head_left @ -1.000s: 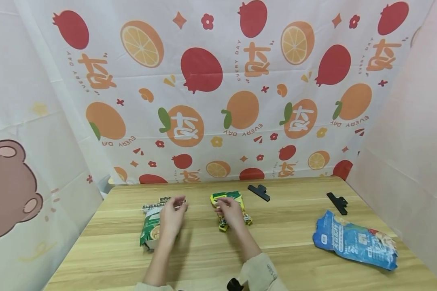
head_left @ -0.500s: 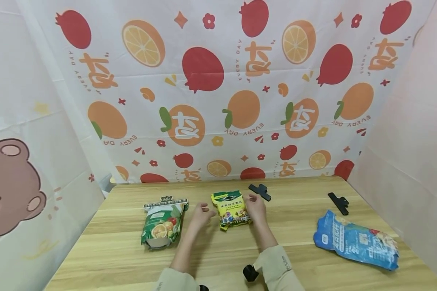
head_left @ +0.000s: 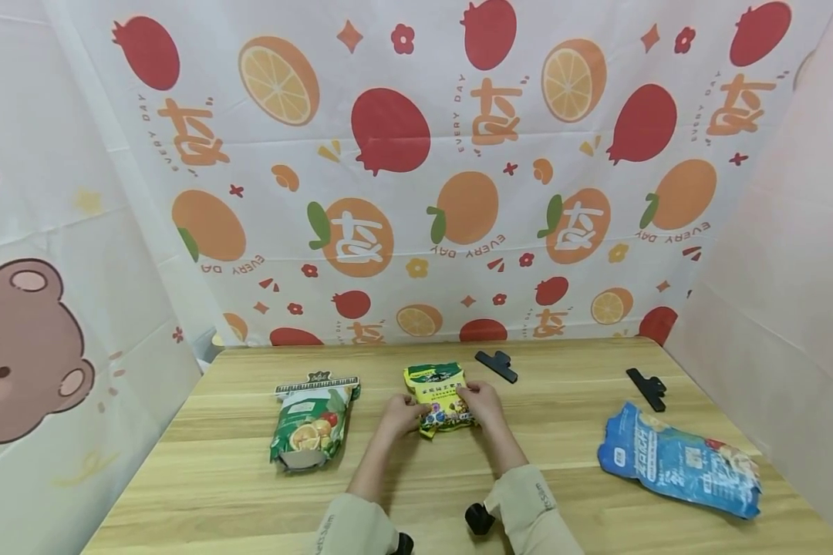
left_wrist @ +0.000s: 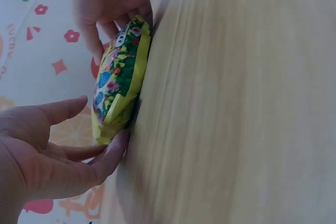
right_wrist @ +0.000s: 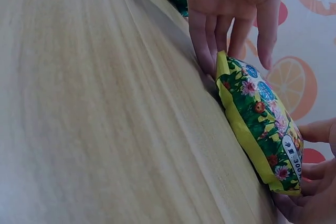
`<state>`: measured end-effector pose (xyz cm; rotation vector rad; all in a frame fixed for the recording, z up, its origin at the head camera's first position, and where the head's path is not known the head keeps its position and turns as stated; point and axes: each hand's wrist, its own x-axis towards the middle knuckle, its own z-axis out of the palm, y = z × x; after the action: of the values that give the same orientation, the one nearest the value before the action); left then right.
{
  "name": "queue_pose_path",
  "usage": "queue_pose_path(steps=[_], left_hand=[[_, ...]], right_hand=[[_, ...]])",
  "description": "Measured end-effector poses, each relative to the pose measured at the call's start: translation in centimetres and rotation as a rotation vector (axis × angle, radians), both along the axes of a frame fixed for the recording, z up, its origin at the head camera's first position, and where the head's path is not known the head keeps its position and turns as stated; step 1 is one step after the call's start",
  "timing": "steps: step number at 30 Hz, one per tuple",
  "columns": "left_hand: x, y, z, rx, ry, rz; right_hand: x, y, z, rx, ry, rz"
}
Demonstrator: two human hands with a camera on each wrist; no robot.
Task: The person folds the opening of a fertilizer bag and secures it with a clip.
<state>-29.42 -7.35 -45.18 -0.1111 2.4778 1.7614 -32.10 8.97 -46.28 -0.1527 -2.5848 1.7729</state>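
Observation:
A small, plump yellow-and-green bag (head_left: 441,396) printed with flowers lies on the wooden table between both hands. My left hand (head_left: 399,417) is at its near left corner. In the left wrist view the left fingers (left_wrist: 107,163) reach under the edge of the bag (left_wrist: 119,80), while the thumb stands apart above it. On the other side my right hand (head_left: 483,404) holds the bag's right edge, thumb on top and fingers beneath. From the right wrist, the right hand (right_wrist: 317,182) shows partly cut off at the frame's edge, beside the bag (right_wrist: 262,119).
Left on the table lies a green food bag (head_left: 308,432) with a decorated clip (head_left: 318,385) across its top. One black clip (head_left: 496,365) sits behind the yellow bag, another black clip (head_left: 646,388) farther right. A blue bag (head_left: 680,462) lies at the right. A fruit-print curtain (head_left: 416,193) hangs behind.
My left hand has come from over the green bag to the yellow bag's left corner. The right hand passed from above the yellow bag to its right side and now grips it there.

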Motion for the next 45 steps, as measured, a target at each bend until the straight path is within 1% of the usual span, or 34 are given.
queue_pose_path(steps=[4,11,17,22,27,33,41,45], left_hand=[[-0.2,0.3,-0.2,0.0,0.009,-0.022],[-0.3,0.6,-0.2,-0.022,-0.002,0.015],[-0.2,0.8,0.0,0.033,-0.018,0.028],[-0.1,0.7,0.2,0.067,-0.005,0.048],[0.1,0.7,0.4,0.127,0.005,0.06],[0.3,0.6,0.4,0.192,-0.009,0.051],[0.3,0.4,0.4,0.214,-0.02,0.037],[0.3,0.3,0.4,0.202,-0.006,0.026]], right_hand=[[0.0,0.0,0.1,-0.011,-0.016,0.011],[0.1,0.1,0.3,-0.073,-0.027,0.021],[0.4,0.1,0.6,-0.143,-0.032,0.007],[0.5,0.1,0.8,-0.203,-0.031,0.002],[0.6,0.2,0.9,-0.259,-0.036,-0.046],[0.7,0.5,0.9,-0.287,-0.056,-0.067],[0.8,0.8,1.1,-0.3,-0.079,-0.062],[0.9,0.9,1.3,-0.322,-0.076,-0.048]])
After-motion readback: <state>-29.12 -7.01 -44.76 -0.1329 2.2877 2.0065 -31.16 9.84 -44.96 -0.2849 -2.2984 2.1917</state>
